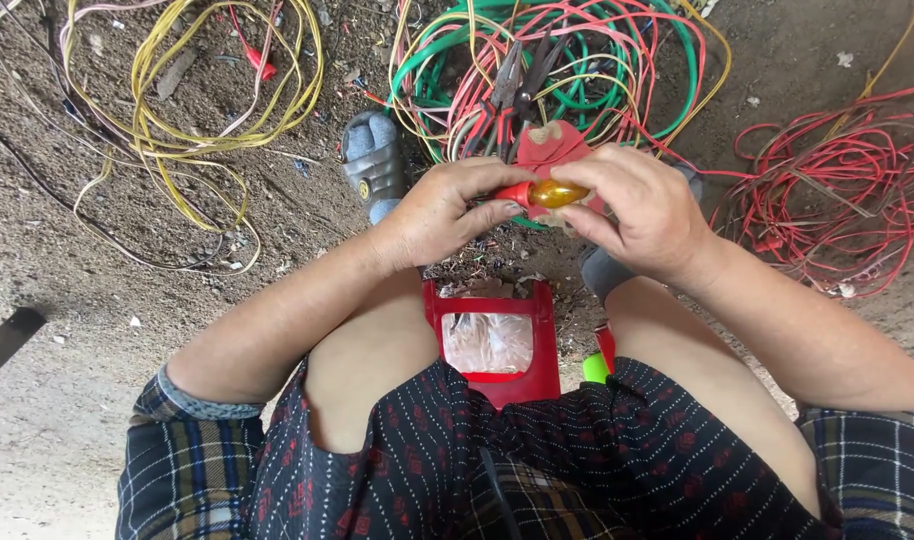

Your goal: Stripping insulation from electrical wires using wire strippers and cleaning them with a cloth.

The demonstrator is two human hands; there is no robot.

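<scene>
Above the knees, at the centre of the view, a small amber bulb with a red base is held between both hands. The left hand is closed on the red end, thumb and fingers pinched around it. The right hand is closed on the amber end, fingertips wrapped over the glass. Beyond the hands, pliers are laid on a coil of green and red wires. A yellow wire bundle is spread on the dirt ground, and a red wire tangle is seen near the right forearm. A red stool is placed between the legs.
</scene>
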